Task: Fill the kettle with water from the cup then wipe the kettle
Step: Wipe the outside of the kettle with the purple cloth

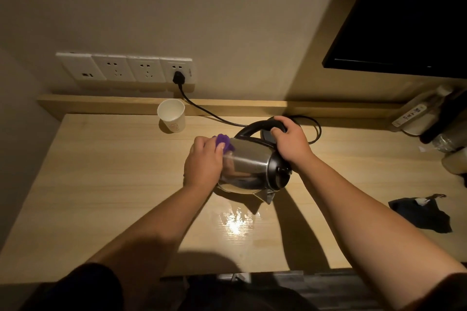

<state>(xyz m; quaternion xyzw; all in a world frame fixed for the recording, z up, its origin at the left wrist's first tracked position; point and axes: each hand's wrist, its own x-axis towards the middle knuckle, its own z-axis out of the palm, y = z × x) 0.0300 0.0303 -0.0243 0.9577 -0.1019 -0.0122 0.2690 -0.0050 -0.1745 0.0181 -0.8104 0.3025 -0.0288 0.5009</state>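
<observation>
A: Steel kettle (249, 166) is lying tipped toward the viewer at frame centre, spout down near the desk (106, 184). Right hand (290, 141) is wrapping curled fingers round the black handle (255, 127).

B: Left hand (203, 163)?

A: Fingers are lying together, pressing a purple cloth (223, 142) against the kettle's far side, upper left of the body.

B: Water is pooling (236, 221) below the spout, lower centre. Looks like it's leaking while tilted.

A: Likely. I'd be tipping it back upright while wiping, keeping the handle grip firm and working the cloth round in overlapping passes.

B: Cup (171, 115)?

A: Paper one, standing upright at upper left, by the wall, well apart. Filling seems done.

B: Cord (202, 108) is running to the socket, so keep the cloth off the plug.
</observation>
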